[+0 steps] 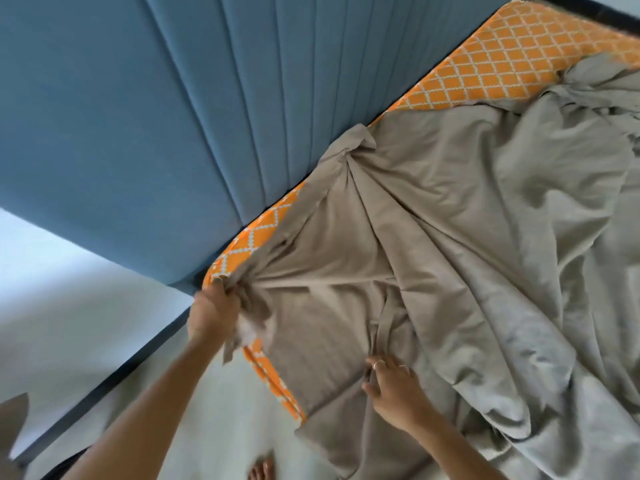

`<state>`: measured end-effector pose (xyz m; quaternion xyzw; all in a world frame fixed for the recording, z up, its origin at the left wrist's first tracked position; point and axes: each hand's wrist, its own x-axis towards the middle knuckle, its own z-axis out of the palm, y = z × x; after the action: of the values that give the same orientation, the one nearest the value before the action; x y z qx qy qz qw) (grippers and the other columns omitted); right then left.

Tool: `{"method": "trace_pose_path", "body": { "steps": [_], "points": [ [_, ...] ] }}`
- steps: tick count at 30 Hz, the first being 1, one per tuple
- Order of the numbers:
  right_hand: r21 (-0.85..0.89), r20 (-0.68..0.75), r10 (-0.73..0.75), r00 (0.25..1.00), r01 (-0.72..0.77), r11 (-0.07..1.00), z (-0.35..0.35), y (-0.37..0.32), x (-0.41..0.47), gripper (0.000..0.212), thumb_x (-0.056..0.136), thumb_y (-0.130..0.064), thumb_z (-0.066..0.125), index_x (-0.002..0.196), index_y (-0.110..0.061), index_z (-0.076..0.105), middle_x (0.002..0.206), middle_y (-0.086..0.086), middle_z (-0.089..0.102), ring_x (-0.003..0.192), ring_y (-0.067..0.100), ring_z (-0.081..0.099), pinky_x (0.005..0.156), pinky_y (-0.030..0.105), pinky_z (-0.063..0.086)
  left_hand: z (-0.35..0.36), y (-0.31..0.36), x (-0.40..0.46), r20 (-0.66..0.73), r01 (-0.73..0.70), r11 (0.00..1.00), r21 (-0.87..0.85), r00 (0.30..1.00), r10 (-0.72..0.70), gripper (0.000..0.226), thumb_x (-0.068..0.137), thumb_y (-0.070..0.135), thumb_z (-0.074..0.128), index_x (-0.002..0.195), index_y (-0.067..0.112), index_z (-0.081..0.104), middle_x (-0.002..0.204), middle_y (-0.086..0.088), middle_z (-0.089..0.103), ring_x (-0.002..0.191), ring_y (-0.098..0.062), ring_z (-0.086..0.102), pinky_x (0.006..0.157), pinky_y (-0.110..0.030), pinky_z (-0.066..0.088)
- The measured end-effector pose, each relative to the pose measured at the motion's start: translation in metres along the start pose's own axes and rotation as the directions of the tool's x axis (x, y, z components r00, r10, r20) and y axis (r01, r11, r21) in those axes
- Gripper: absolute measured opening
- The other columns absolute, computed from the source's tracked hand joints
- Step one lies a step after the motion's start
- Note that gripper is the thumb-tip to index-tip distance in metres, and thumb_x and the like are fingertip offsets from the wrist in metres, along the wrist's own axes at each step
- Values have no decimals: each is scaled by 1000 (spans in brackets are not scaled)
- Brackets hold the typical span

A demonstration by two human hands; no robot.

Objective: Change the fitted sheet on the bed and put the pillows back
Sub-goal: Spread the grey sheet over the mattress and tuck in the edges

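Note:
A taupe fitted sheet lies rumpled over an orange mattress with a white lattice pattern. My left hand grips a bunched edge of the sheet at the mattress's near corner by the headboard. My right hand pinches a fold of the sheet on the mattress's side edge, fingers curled into the cloth. The sheet's near edge hangs down over the mattress's side. No pillows are in view.
A blue padded headboard with vertical channels stands along the mattress's head end. A pale floor lies beside the bed, with my bare foot on it. A white wall and dark skirting are to the left.

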<state>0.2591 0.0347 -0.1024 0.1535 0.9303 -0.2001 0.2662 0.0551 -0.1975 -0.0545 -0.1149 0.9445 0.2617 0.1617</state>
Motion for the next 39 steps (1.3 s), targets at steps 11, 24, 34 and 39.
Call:
{"method": "trace_pose_path", "body": {
  "steps": [11, 24, 34, 39],
  "points": [
    [-174, 141, -38, 989, 63, 983, 8, -116, 23, 72, 90, -58, 48, 148, -22, 25, 144, 13, 42, 129, 31, 45, 105, 46, 33, -112, -90, 43, -80, 147, 791, -594, 967, -240, 17, 80, 10, 39, 85, 14, 55, 87, -18, 60, 77, -22, 57, 71, -38, 47],
    [-344, 217, -155, 964, 224, 912, 57, -147, -7, 27, 94, -16, 47, 116, -15, 63, 117, 11, 64, 110, 31, 60, 89, 38, 47, -113, -140, 74, -32, 147, 965, -217, 987, -157, 30, 80, 43, 51, 83, 16, 62, 93, -26, 64, 87, -45, 64, 74, -64, 53],
    [55, 286, -146, 947, 136, 989, 76, -191, -45, 35, 101, -31, 39, 123, -6, 51, 126, 19, 56, 116, 34, 54, 93, 41, 43, -70, -108, 45, 174, -36, 981, 191, 985, 2, 42, 89, 17, 61, 129, 3, 52, 124, -28, 57, 115, -44, 53, 92, -45, 43],
    [74, 0, -57, 998, 57, 996, 69, -94, -74, 25, 95, -24, 44, 104, -10, 62, 110, 14, 65, 102, 32, 61, 85, 35, 46, -23, -73, 3, 305, -286, 897, 338, 935, 183, 57, 90, 25, 59, 141, 11, 38, 142, -17, 43, 127, -39, 43, 102, -48, 37]
  ]
}}
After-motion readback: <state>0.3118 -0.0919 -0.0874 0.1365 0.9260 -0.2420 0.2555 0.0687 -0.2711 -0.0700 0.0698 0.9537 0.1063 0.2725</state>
